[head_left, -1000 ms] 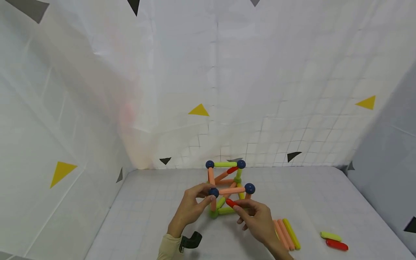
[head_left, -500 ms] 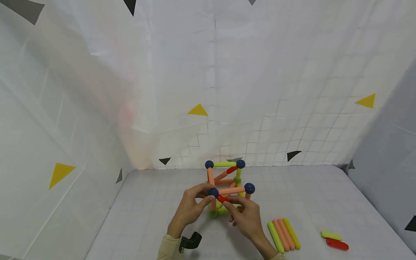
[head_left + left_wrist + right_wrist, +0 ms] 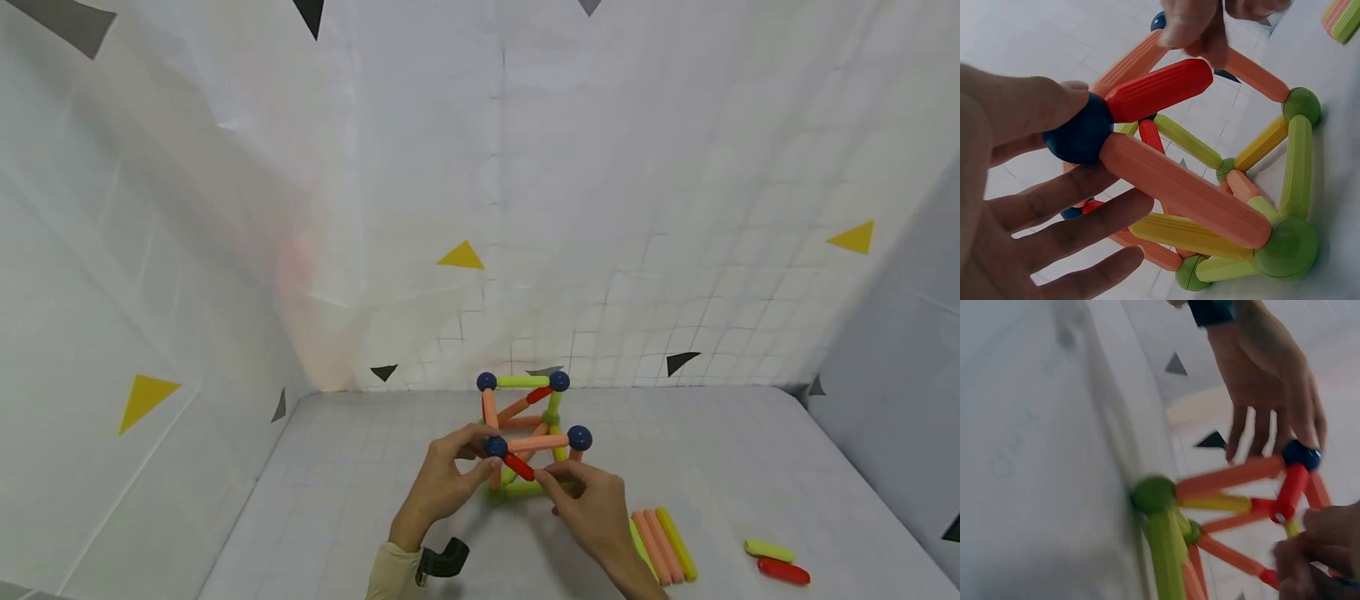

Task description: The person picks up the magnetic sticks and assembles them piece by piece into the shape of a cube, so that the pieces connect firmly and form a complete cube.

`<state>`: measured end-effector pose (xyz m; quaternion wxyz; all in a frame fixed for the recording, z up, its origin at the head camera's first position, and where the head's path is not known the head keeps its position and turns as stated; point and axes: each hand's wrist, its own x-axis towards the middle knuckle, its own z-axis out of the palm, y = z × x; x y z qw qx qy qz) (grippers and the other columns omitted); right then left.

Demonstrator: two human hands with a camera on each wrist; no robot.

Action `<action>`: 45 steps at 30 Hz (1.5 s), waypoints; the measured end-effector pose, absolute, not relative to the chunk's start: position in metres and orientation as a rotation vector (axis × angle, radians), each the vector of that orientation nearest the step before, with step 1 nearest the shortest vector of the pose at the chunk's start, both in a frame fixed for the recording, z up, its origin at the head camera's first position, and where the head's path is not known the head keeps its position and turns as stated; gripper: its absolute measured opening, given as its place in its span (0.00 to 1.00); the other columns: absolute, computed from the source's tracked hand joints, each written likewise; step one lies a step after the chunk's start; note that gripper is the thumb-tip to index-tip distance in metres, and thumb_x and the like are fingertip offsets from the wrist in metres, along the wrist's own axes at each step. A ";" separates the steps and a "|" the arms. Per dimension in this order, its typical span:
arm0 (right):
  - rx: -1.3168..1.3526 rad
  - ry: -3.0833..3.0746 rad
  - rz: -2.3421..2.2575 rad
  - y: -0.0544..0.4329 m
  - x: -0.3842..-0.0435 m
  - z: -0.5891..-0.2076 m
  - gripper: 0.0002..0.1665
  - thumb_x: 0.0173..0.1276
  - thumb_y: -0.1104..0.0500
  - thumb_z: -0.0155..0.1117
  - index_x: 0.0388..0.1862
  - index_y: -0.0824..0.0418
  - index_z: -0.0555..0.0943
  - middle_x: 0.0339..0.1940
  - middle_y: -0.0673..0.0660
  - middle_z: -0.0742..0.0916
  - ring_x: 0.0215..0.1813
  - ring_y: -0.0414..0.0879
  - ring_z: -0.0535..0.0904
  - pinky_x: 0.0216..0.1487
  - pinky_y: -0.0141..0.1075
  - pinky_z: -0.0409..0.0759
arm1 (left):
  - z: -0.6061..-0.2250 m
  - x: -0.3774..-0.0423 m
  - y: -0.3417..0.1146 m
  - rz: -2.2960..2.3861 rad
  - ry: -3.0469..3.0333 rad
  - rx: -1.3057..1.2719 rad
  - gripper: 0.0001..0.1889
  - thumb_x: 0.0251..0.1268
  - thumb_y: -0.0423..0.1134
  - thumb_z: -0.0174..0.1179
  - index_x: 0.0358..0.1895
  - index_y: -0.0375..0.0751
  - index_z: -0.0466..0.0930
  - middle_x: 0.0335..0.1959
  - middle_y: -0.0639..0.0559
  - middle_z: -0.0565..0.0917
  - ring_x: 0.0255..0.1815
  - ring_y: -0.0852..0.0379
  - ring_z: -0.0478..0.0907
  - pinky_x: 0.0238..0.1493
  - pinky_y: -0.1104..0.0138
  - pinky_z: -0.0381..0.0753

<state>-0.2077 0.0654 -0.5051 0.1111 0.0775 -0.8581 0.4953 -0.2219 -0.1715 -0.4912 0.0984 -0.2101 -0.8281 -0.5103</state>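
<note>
A frame of coloured rods and balls stands on the table, with blue balls above and green balls (image 3: 1286, 247) below. My left hand (image 3: 444, 479) pinches its near left blue ball (image 3: 496, 447) between thumb and fingers; the other fingers are spread behind a salmon rod (image 3: 1185, 190). From that ball a short red rod (image 3: 1160, 90) sticks out, one end against it. Close to the rod's free end are the bent fingertips of my right hand (image 3: 596, 508). In the right wrist view that end shows bare beside them; whether they touch it is hard to see.
Right of the frame, lime, salmon and yellow rods (image 3: 677, 543) lie side by side. Farther right are a short lime rod (image 3: 769, 550) and another red rod (image 3: 783, 572). White sheeting (image 3: 600, 208) walls the table in behind and at the sides.
My right hand brought the red rod leftward to the blue ball, then drew back right. The rod now stays against the ball with more of it exposed. My left hand has kept its place.
</note>
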 end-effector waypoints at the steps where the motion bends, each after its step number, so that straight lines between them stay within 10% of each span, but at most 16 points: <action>1: 0.209 -2.593 1.369 0.072 -0.207 -0.503 0.05 0.66 0.55 0.81 0.36 0.53 0.92 0.30 0.48 0.93 0.23 0.36 0.84 0.27 0.31 0.82 | -0.492 -0.222 -0.170 -1.508 -2.456 -0.620 0.17 0.73 0.45 0.70 0.60 0.50 0.84 0.43 0.60 0.89 0.45 0.62 0.86 0.52 0.60 0.88; 10: 0.014 -3.307 0.679 0.131 -0.210 -0.498 0.23 0.59 0.39 0.82 0.33 0.57 0.87 0.26 0.49 0.85 0.29 0.44 0.78 0.30 0.39 0.77 | -0.493 -0.222 -0.168 -1.474 -2.465 -0.625 0.17 0.72 0.44 0.71 0.60 0.50 0.83 0.42 0.61 0.88 0.45 0.61 0.85 0.51 0.64 0.87; 27: -0.097 -3.422 0.489 0.152 -0.217 -0.507 0.31 0.45 0.47 0.92 0.36 0.63 0.83 0.29 0.54 0.84 0.31 0.49 0.78 0.33 0.43 0.81 | -0.492 -0.220 -0.168 -1.485 -2.484 -0.601 0.17 0.72 0.43 0.71 0.60 0.59 0.82 0.44 0.62 0.89 0.45 0.62 0.86 0.52 0.64 0.87; 45: 0.158 -3.307 0.651 0.137 -0.208 -0.505 0.14 0.60 0.51 0.83 0.32 0.58 0.87 0.25 0.49 0.86 0.25 0.42 0.79 0.27 0.38 0.80 | -0.494 -0.222 -0.169 -1.478 -2.484 -0.605 0.19 0.72 0.44 0.71 0.62 0.46 0.82 0.45 0.59 0.89 0.46 0.61 0.86 0.53 0.64 0.87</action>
